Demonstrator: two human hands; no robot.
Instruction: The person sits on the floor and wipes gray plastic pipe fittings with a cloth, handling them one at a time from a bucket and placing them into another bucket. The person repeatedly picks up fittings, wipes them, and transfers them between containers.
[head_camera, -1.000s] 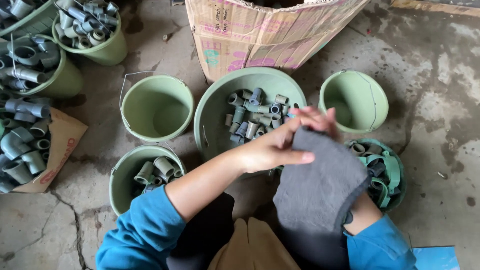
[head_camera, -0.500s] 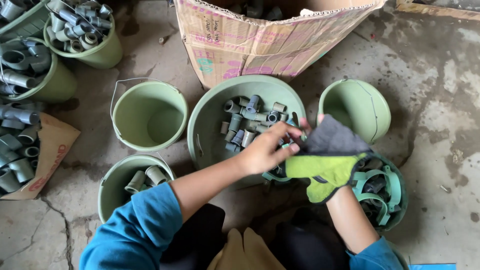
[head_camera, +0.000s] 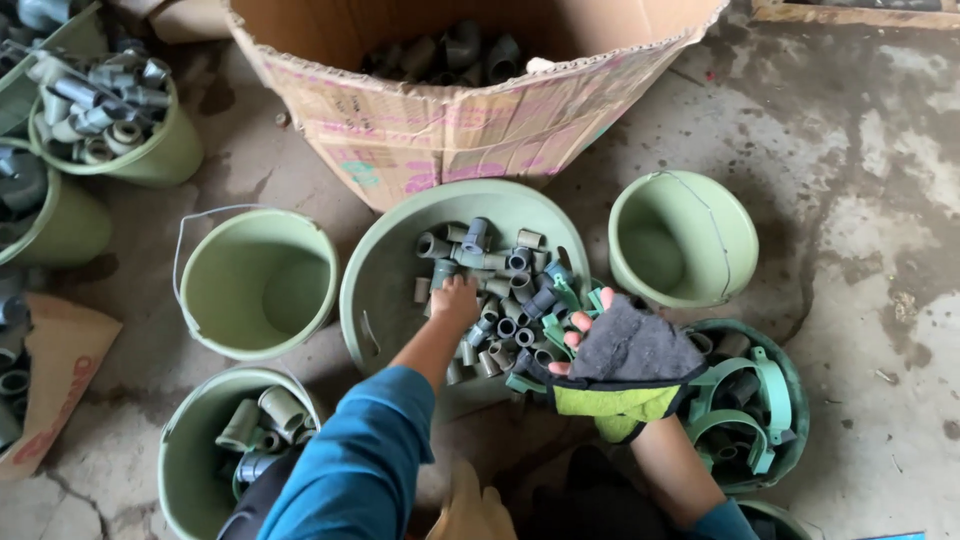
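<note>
A wide green basin (head_camera: 385, 280) on the concrete floor holds several grey pipe fittings (head_camera: 500, 290). My left hand (head_camera: 455, 300), on a blue-sleeved arm, reaches into the basin with its fingers curled down onto the fittings at the pile's left side. My right hand (head_camera: 625, 360) wears a grey and yellow-green fingerless glove and hovers palm down over the basin's right rim, bare fingertips pointing at the pile. Green plastic clips (head_camera: 560, 325) lie just under and beside it. What the palm covers is hidden.
A cardboard box (head_camera: 450, 120) with more fittings stands behind the basin. Empty green buckets sit left (head_camera: 215, 300) and right (head_camera: 735, 235). One bucket (head_camera: 185, 470) with a few fittings is near left, a dark bucket (head_camera: 790, 400) of green clamps near right, full buckets (head_camera: 165, 155) far left.
My left hand has left the glove and gone down into the basin's fittings. The glove now sits fully on my right hand, which has dropped lower.
</note>
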